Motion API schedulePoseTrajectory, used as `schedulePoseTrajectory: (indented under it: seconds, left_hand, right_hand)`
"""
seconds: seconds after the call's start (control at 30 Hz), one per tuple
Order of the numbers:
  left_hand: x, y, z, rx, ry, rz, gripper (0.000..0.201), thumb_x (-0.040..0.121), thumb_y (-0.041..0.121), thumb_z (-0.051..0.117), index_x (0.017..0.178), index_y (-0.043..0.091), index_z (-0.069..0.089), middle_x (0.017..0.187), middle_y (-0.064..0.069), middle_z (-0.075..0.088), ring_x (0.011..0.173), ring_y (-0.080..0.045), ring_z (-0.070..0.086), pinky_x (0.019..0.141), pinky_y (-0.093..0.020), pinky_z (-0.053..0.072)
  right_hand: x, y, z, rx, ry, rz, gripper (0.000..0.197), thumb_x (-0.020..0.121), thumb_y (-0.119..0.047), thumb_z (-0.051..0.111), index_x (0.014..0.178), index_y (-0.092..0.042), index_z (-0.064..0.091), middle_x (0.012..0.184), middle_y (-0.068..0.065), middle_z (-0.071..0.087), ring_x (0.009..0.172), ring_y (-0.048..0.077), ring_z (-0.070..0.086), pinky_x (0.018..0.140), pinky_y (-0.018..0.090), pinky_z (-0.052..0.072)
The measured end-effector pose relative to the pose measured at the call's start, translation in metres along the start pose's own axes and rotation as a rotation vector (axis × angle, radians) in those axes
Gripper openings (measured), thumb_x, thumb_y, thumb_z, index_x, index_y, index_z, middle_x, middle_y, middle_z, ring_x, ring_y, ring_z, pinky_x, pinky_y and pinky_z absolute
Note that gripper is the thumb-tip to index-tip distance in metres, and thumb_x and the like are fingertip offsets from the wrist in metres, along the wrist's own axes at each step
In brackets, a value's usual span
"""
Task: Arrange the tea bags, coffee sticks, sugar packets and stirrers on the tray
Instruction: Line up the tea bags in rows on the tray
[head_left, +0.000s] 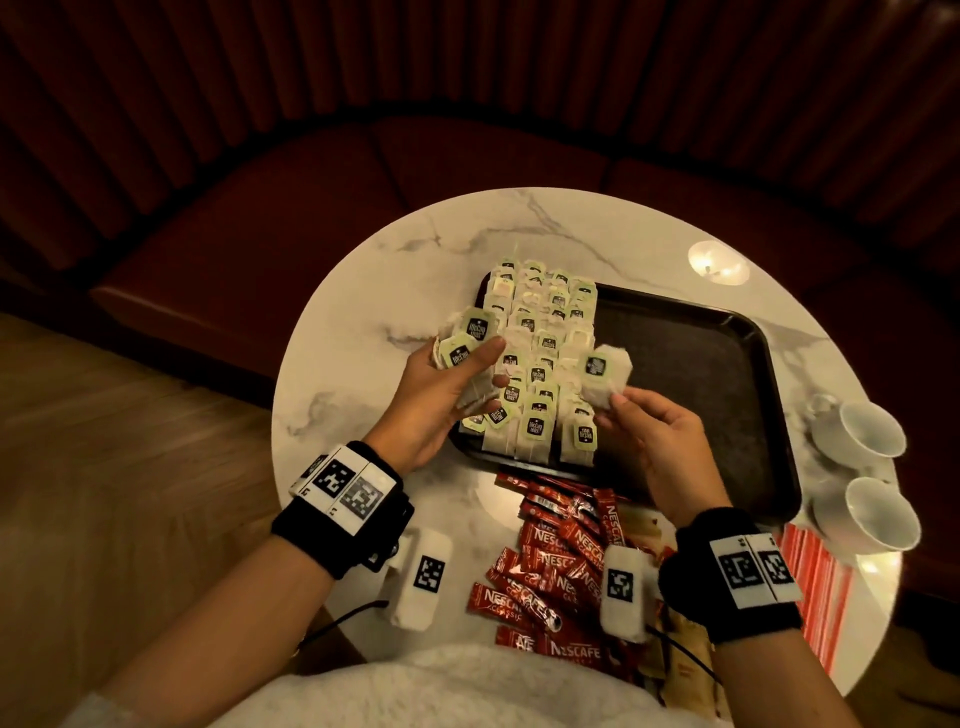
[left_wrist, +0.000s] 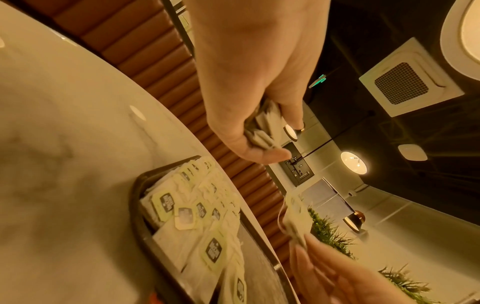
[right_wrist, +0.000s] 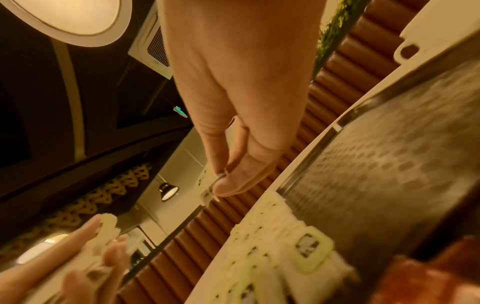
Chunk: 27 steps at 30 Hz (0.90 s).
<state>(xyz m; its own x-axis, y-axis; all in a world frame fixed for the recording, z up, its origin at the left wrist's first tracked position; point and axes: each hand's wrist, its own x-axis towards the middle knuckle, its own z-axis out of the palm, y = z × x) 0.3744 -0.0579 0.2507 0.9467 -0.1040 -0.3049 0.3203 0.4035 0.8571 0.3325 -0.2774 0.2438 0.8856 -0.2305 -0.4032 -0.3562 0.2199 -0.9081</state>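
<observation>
A dark tray (head_left: 722, 364) lies on the round marble table (head_left: 363, 270). Its left part is covered with rows of tea bags (head_left: 540, 358) bearing green tags. My left hand (head_left: 447, 384) hovers over the tray's left edge and grips a stack of tea bags (head_left: 470, 332), seen edge-on in the left wrist view (left_wrist: 265, 127). My right hand (head_left: 644, 431) pinches a single tea bag (head_left: 605, 376) above the tray's middle; the pinching fingertips (right_wrist: 228, 185) show in the right wrist view. Red coffee sticks (head_left: 561, 566) lie piled in front of the tray.
Two white cups (head_left: 872, 431) (head_left: 878, 514) stand at the table's right edge. Red-striped packets (head_left: 815, 577) lie near them, brown packets (head_left: 685, 654) at the front. A dark red curved bench (head_left: 467, 156) wraps behind the table. The tray's right half is bare.
</observation>
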Motion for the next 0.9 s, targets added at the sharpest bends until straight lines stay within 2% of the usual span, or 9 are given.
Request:
schedulePoseTrajectory:
  seconds: [0.1, 0.23, 0.3, 0.37, 0.47, 0.57, 0.73, 0.83, 0.9]
  left_hand:
    - [-0.001, -0.006, -0.004, -0.002, 0.015, -0.024, 0.032, 0.086, 0.018, 0.069, 0.115, 0.005, 0.061, 0.087, -0.003, 0.072, 0.075, -0.017, 0.071, 0.054, -0.027, 0.058]
    - [-0.002, -0.012, -0.007, 0.005, 0.014, -0.048, 0.033, 0.085, 0.019, 0.070, 0.114, 0.007, 0.061, 0.087, 0.000, 0.074, 0.075, -0.016, 0.071, 0.053, -0.026, 0.056]
    - [-0.003, -0.013, -0.008, 0.007, 0.012, -0.050, 0.038, 0.082, 0.021, 0.072, 0.115, 0.007, 0.062, 0.088, -0.001, 0.074, 0.075, -0.016, 0.071, 0.053, -0.026, 0.056]
    - [-0.004, -0.012, -0.009, 0.013, 0.013, -0.050, 0.044, 0.077, 0.024, 0.073, 0.116, 0.006, 0.062, 0.090, -0.002, 0.075, 0.077, -0.017, 0.072, 0.055, -0.027, 0.057]
    - [-0.004, -0.012, -0.011, 0.018, 0.023, -0.051, 0.043, 0.078, 0.024, 0.073, 0.116, 0.006, 0.062, 0.090, -0.002, 0.075, 0.078, -0.018, 0.072, 0.056, -0.027, 0.059]
    - [-0.003, -0.012, -0.012, 0.022, 0.028, -0.057, 0.033, 0.084, 0.021, 0.071, 0.113, 0.008, 0.062, 0.087, 0.000, 0.074, 0.077, -0.017, 0.072, 0.056, -0.027, 0.059]
    - [-0.004, -0.012, -0.011, 0.015, 0.022, -0.073, 0.017, 0.087, 0.021, 0.068, 0.101, 0.012, 0.064, 0.086, -0.002, 0.072, 0.076, -0.017, 0.072, 0.055, -0.027, 0.059]
    - [-0.006, -0.009, -0.009, -0.068, -0.001, -0.111, 0.018, 0.090, 0.024, 0.064, 0.101, 0.010, 0.064, 0.093, -0.008, 0.071, 0.078, -0.022, 0.072, 0.055, -0.029, 0.059]
    - [-0.006, -0.006, -0.006, -0.167, -0.021, -0.173, 0.020, 0.092, 0.026, 0.059, 0.105, 0.011, 0.063, 0.094, -0.010, 0.072, 0.077, -0.025, 0.072, 0.056, -0.032, 0.060]
  right_hand:
    - [0.001, 0.013, -0.013, -0.273, 0.113, 0.069, 0.010, 0.093, -0.015, 0.065, 0.101, -0.016, 0.071, 0.098, 0.004, 0.074, 0.087, 0.013, 0.067, 0.064, 0.022, 0.051]
    - [0.000, 0.028, -0.011, -0.481, 0.037, 0.137, 0.005, 0.092, -0.015, 0.067, 0.097, -0.017, 0.068, 0.095, 0.000, 0.070, 0.086, 0.009, 0.065, 0.061, 0.018, 0.046]
    - [0.004, 0.038, -0.011, -0.615, 0.045, 0.115, 0.011, 0.089, -0.018, 0.071, 0.100, -0.016, 0.068, 0.095, -0.001, 0.070, 0.090, 0.011, 0.066, 0.068, 0.021, 0.049]
    - [0.011, 0.047, -0.014, -0.763, 0.103, 0.086, 0.015, 0.086, -0.027, 0.075, 0.098, -0.022, 0.067, 0.095, -0.004, 0.069, 0.095, 0.014, 0.066, 0.085, 0.031, 0.053]
    - [0.015, 0.050, -0.014, -0.913, 0.149, 0.088, 0.014, 0.084, -0.043, 0.072, 0.090, -0.033, 0.064, 0.101, -0.007, 0.070, 0.104, 0.018, 0.063, 0.101, 0.048, 0.045]
    - [0.015, 0.047, -0.010, -0.964, 0.127, 0.087, 0.019, 0.086, -0.044, 0.069, 0.098, -0.029, 0.070, 0.103, -0.007, 0.071, 0.107, 0.018, 0.061, 0.105, 0.048, 0.040]
    - [0.013, 0.049, -0.010, -0.964, 0.136, 0.067, 0.016, 0.087, -0.042, 0.069, 0.098, -0.030, 0.070, 0.101, -0.009, 0.071, 0.109, 0.017, 0.061, 0.106, 0.047, 0.037]
    - [0.008, 0.039, -0.008, -1.001, 0.151, -0.003, 0.021, 0.091, -0.040, 0.065, 0.108, -0.029, 0.068, 0.096, -0.012, 0.064, 0.107, 0.014, 0.056, 0.105, 0.042, 0.033]
    - [0.006, 0.031, -0.005, -0.924, 0.112, -0.091, 0.020, 0.093, -0.037, 0.064, 0.109, -0.028, 0.068, 0.093, -0.015, 0.063, 0.103, 0.010, 0.058, 0.103, 0.040, 0.039]
